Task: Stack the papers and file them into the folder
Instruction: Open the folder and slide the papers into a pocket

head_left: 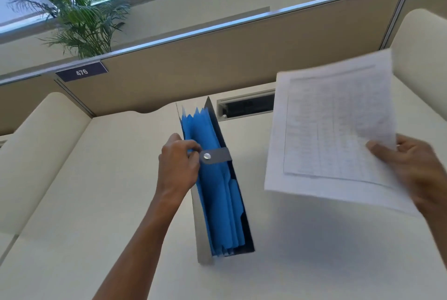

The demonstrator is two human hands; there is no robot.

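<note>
The cream surface (101,203) is carrying the folder (217,190) on edge, blue pockets gaping. My left hand (177,161) is pinching its near wall; my right hand (411,169) is gripping the papers (331,130) aloft beside it. I'm judging 1 pocket should stay spread while the squared edge goes in first.

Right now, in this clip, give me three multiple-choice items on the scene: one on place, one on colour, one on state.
1. The printed white paper sheets are: A) in the right hand B) on the desk C) inside the folder.
2. The grey expanding folder's inner pockets are: A) red B) blue C) yellow.
3. The left hand is: A) empty B) holding a pen C) gripping the folder's edge.

A: sheets held up, clear of the cream desk.
B: blue dividers show.
C: fingers closed beside the snap strap.
</note>
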